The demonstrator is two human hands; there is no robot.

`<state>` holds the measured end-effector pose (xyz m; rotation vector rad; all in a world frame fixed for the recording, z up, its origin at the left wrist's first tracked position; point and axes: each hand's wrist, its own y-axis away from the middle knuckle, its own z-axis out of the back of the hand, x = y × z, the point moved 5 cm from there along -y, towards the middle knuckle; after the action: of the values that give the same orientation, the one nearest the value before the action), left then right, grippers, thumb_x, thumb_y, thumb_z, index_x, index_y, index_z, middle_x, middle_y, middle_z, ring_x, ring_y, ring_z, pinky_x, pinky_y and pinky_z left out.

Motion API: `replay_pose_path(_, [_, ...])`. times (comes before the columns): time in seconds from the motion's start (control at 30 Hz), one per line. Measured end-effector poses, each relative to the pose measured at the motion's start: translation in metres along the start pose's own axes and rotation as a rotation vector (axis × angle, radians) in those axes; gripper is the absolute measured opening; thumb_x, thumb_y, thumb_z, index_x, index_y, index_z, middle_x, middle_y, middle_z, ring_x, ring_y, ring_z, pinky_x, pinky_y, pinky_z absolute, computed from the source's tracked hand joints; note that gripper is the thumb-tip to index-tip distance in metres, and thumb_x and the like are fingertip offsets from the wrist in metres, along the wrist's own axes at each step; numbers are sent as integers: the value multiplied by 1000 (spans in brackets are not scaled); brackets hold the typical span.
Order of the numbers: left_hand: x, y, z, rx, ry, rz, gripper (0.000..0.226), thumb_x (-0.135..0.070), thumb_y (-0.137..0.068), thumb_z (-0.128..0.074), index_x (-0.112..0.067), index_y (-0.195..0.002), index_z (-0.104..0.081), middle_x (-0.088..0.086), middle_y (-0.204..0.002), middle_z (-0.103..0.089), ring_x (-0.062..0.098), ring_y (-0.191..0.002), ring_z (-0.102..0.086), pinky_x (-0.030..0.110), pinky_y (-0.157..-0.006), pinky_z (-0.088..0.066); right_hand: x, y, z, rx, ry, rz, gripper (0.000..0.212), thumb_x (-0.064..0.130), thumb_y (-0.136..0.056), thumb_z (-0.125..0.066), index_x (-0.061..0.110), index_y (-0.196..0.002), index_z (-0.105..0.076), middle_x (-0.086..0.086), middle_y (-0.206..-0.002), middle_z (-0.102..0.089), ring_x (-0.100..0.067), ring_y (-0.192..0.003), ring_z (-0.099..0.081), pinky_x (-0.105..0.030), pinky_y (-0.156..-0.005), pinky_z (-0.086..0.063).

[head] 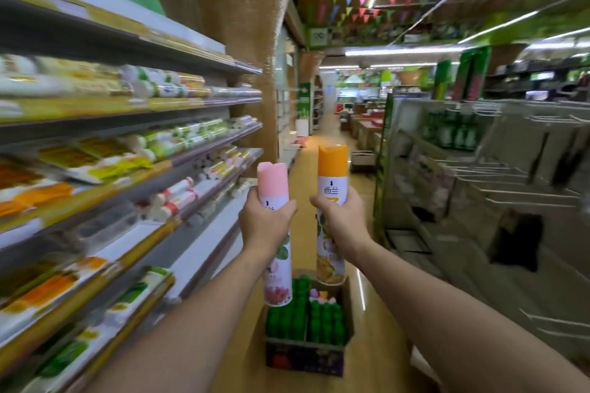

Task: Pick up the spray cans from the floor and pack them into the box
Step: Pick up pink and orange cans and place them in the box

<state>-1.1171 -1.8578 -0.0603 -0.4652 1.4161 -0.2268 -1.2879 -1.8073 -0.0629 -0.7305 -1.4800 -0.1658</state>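
Observation:
My left hand [265,222] grips a tall spray can with a pink cap [277,268], held upright. My right hand [340,217] grips a matching can with an orange cap [332,166], also upright. Both cans hang above an open cardboard box [305,357] that stands on the floor below them. The box holds several cans with green caps [289,319], plus a few pink and orange caps [321,294] at its far side. The view is blurred by motion.
I stand in a shop aisle. Stocked shelves [127,169] run along the left. A rack with bare wire hooks [510,188] and green bottles [453,134] lines the right. The wooden floor [332,140] stretches ahead past the box.

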Motion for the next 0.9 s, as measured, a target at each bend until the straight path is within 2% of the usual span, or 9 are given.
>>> replay_pose_path(0.03, [6,-8,-15,22,9,-6,36,-40,-57,-76,-28,-81,-52,-7,-73,-61,1,-57,-60,13,-44,-40,-8,-11,4,-13,23,4,28,25,-75,-78,14,-88,-56,-5,-73,-62,-21,-65,-60,-41,-64,-53])
replay_pose_path(0.13, [27,-40,-58,85,35,2,45,-41,-56,-76,-26,-93,-57,-5,-77,-62,-10,-61,-58,8,-42,-38,-32,-51,11,-66,59,27,27,25,-79,-81,14,-81,-57,1,-63,-61,-15,-58,-59,-34,-56,-51])
replay_pose_path(0.23, [51,-83,-98,137,34,-5,46,-43,-57,-76,-26,-95,-57,-5,-79,-63,5,-59,-60,18,-46,-39,-56,-95,15,-147,91,32,30,28,-79,-84,14,-80,-57,3,-62,-61,-12,-56,-60,-29,-53,-51])
replay_pose_path(0.47, [101,-190,-202,250,51,6,39,-40,-58,-76,-27,-85,-52,-1,-75,-63,22,-65,-64,36,-61,-54,-106,-204,18,-196,210,22,43,39,-78,-85,5,-91,-62,-18,-83,-69,-34,-75,-68,-48,-68,-58])
replay_pose_path(0.57, [121,-222,-249,292,32,-14,38,-40,-59,-77,-33,-82,-49,-4,-74,-63,19,-64,-65,34,-59,-55,-131,-247,27,-220,214,-20,41,34,-79,-84,3,-93,-61,-21,-86,-68,-22,-65,-63,-37,-60,-56])
replay_pose_path(0.63, [140,-237,-280,318,15,4,38,-40,-59,-78,-30,-84,-51,-3,-75,-64,21,-67,-67,37,-62,-57,-153,-275,36,-246,201,-57,40,32,-79,-85,3,-95,-62,-21,-87,-68,-16,-64,-61,-25,-54,-52])
replay_pose_path(0.7, [159,-251,-312,339,2,27,40,-42,-59,-78,-25,-85,-53,-1,-76,-65,23,-69,-67,43,-66,-59,-176,-306,46,-269,197,-79,40,33,-78,-85,5,-97,-63,-18,-88,-70,-14,-65,-62,-23,-55,-52])
replay_pose_path(0.83, [198,-279,-374,333,-2,63,44,-46,-59,-80,-26,-86,-52,-4,-77,-65,18,-68,-67,43,-68,-59,-227,-372,68,-257,204,-135,41,36,-79,-85,8,-100,-64,-15,-92,-72,-30,-84,-71,-45,-75,-61])
replay_pose_path(0.9, [216,-293,-403,345,-12,89,45,-46,-62,-84,-28,-88,-51,-5,-78,-65,15,-68,-67,43,-69,-60,-251,-406,77,-242,208,-149,41,36,-79,-85,9,-101,-63,-14,-92,-72,-33,-88,-71,-51,-78,-60])
